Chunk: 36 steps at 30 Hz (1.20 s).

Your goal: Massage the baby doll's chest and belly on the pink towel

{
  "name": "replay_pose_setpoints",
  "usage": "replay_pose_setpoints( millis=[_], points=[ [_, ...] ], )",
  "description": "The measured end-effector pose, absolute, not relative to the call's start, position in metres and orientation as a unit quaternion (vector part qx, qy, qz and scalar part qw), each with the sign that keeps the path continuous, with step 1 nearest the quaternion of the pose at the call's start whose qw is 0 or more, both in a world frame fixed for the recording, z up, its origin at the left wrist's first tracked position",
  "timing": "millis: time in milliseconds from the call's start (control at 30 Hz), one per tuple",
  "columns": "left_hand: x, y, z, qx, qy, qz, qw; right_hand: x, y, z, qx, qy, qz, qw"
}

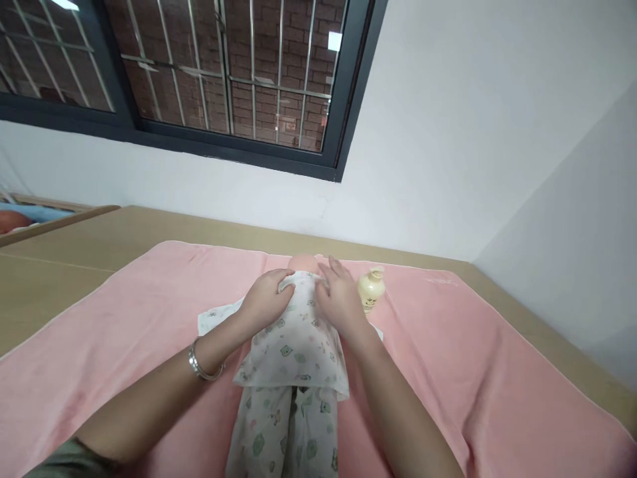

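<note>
2 hands (266, 299) touch a flared, printed cloth top (299, 348).

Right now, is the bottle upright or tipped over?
Upright: beside the right hand, the bottle stands on the blanket, with its pump at the top.

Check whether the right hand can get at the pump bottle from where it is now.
Likely yes: the right hand is just left of the pump bottle in the picture, with nothing visible between them but pink blanket.
</note>
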<state>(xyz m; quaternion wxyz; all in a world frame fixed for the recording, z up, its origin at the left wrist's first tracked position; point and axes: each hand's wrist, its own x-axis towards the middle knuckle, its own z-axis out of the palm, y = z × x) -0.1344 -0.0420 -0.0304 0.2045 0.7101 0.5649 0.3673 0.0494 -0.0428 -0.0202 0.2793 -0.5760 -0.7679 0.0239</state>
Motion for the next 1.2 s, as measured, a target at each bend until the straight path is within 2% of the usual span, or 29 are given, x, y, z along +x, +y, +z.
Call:
replay_pose_setpoints(
  millis=[133, 267, 400, 467, 600, 867, 1200],
  points=[
    [-0.126, -0.065, -0.023, 0.712, 0.544, 0.385, 0.22, 0.093, -0.059, 0.02, -0.584, -0.704, 0.047, 0.402],
    [-0.102, -0.071, -0.014, 0.681, 0.49, 0.424, 0.342, 0.127, -0.069, 0.038, -0.606, -0.65, 0.076, 0.451],
    [-0.062, -0.057, -0.004, 0.542, 0.379, 0.461, 0.591, 0.141, -0.063, 0.036, -0.628, -0.657, 0.101, 0.403],
    [-0.042, -0.046, 0.001, 0.454, 0.346, 0.475, 0.67, 0.144, -0.057, 0.03, -0.627, -0.68, 0.101, 0.367],
    [-0.012, -0.025, 0.005, 0.349, 0.336, 0.503, 0.716, 0.143, -0.043, 0.019, -0.636, -0.702, 0.105, 0.302],
    [0.015, 0.006, -0.008, 0.204, 0.297, 0.46, 0.811, 0.139, -0.035, 0.014, -0.686, -0.691, 0.07, 0.218],
    [-0.04, -0.022, -0.011, 0.181, 0.272, 0.415, 0.849, 0.11, -0.034, 0.031, -0.762, -0.639, -0.017, 0.106]
  ],
)
